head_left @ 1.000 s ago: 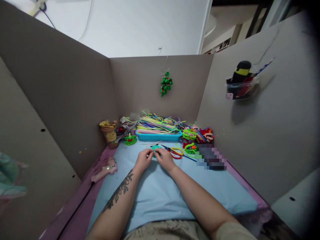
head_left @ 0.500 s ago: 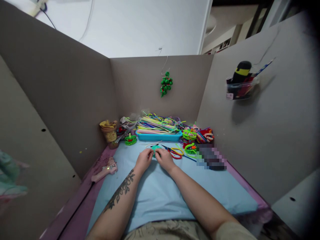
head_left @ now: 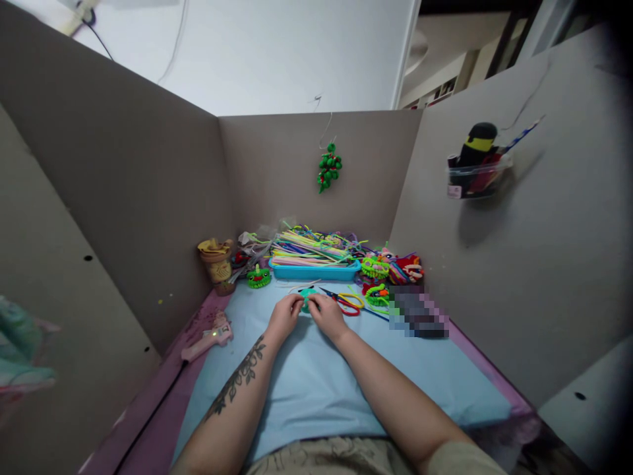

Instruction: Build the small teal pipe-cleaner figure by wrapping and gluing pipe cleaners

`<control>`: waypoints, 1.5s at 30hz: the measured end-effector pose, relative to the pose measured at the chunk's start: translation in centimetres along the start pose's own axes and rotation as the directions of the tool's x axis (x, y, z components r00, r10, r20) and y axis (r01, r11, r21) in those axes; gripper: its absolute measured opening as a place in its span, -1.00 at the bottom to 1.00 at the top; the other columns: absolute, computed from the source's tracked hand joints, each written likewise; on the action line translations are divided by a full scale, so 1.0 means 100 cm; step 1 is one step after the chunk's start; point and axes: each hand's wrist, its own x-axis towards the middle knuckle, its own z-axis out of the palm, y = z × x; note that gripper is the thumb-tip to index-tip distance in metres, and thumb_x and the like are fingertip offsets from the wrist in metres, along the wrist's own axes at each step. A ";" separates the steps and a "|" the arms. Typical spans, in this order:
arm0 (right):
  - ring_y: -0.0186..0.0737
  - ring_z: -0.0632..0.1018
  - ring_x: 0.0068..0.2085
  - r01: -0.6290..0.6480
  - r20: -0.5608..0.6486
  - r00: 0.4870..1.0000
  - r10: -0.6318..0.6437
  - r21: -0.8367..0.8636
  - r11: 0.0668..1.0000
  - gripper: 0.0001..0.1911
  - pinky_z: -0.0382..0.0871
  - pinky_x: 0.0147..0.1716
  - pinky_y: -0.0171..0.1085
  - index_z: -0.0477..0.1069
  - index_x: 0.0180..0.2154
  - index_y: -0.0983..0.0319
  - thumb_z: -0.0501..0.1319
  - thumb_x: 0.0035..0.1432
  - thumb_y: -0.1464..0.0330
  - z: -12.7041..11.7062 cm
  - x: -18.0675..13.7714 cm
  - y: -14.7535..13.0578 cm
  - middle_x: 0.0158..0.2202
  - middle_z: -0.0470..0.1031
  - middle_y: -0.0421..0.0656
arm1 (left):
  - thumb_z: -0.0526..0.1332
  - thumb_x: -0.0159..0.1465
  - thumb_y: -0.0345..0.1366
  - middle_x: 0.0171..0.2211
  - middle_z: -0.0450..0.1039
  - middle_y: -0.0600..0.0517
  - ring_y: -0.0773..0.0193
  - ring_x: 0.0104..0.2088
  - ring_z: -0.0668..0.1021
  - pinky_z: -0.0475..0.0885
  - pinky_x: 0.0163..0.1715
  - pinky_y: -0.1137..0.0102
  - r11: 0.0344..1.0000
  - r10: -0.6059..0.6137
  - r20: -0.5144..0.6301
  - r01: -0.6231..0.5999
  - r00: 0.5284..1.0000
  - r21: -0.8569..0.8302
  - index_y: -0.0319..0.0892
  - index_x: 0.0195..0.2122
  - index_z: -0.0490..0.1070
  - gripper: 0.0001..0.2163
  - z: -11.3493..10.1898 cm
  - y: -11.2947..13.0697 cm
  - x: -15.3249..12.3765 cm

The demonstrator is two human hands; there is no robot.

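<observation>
Between my two hands is a small teal piece [head_left: 307, 293] that looks made of pipe cleaner; the fingers cover part of it. My left hand [head_left: 285, 315] pinches its left side, fingers closed. On the other side my right hand [head_left: 327, 316] is also closed in a pinch on it. Scissors [head_left: 350, 304] with red and yellow handles lie just right of my right hand. Behind the hands, a blue tray [head_left: 316, 272] holds a heap of pipe cleaners [head_left: 311, 247] in many colours.
A pink glue gun [head_left: 208, 341] with a black cord lies at left. Green pipe-cleaner figures [head_left: 258, 277] flank the tray. A brown cup [head_left: 217, 264] stands back left, a blurred dark object [head_left: 418, 311] lies right. Grey panels [head_left: 277, 165] surround the table.
Almost nothing differs. Both hands stay on the teal piece, with only a slight shift of the whole view.
</observation>
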 end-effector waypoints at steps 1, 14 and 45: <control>-0.19 0.49 -0.23 0.000 0.000 1.000 0.000 0.001 1.000 -0.80 0.32 -0.19 -0.25 0.44 -0.25 0.21 0.05 0.16 0.41 0.000 0.000 0.000 -0.28 0.53 -0.13 | 0.05 0.24 -0.30 -0.35 0.47 -0.01 0.30 -0.35 0.47 0.34 -0.31 0.44 1.000 -0.005 0.003 0.005 1.000 -0.002 -0.19 -0.27 0.41 -0.83 0.000 0.000 0.000; -0.20 0.47 -0.26 0.037 0.018 0.999 -0.037 -0.034 0.999 -0.80 0.31 -0.24 -0.26 0.44 -0.25 0.20 0.06 0.16 0.41 0.001 -0.001 -0.001 -0.31 0.53 -0.14 | 0.04 0.24 -0.31 -0.42 0.44 0.02 0.33 -0.41 0.43 0.29 -0.37 0.47 0.998 0.008 0.010 -0.009 1.000 0.057 -0.20 -0.36 0.40 -0.83 -0.001 0.005 0.000; -0.26 0.42 -0.46 -0.463 0.006 0.800 0.600 0.642 0.611 -0.75 0.28 -0.46 -0.33 0.37 -0.51 0.26 0.17 -0.09 0.19 0.012 0.007 0.028 -0.53 0.45 -0.19 | 0.10 0.04 -0.56 -0.14 0.46 -0.14 0.12 -0.04 0.44 0.30 -0.08 0.27 0.944 -0.311 0.016 0.310 0.950 -0.108 -0.19 0.02 0.25 -0.53 0.015 -0.025 0.004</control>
